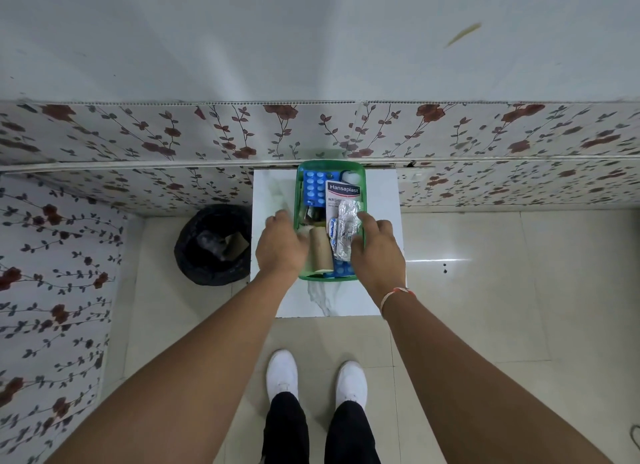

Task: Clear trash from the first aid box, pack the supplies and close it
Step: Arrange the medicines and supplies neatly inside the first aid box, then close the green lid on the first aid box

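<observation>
Your open green plastic first aid box (300,172) sits on the small white counter (381,193) against the floral wall, holding blue pill blister packs (314,186) and a brown cardboard tube (320,250). Your left hand (280,247) rests on the box's left rim, fingers loosely curled around nothing. Your right hand (377,252) pinches the crumpled silver foil wrapper (344,229) inside; a black-lined trash bin (214,245) stands left of the counter.

A: Lighting is reading even and fairly bright, cool in tone. A streak of white glare is lying on the glossy floor tiles (440,261) right of the worktop (381,193).

B: Shadows are staying soft; the inside of the black bin (211,245) is going dark. Wide-angle distortion is bowing the floral wall panel (138,134) and stretching both forearms at the lower corners. The left hand (280,245) is showing slight motion blur at the fingertips.
</observation>
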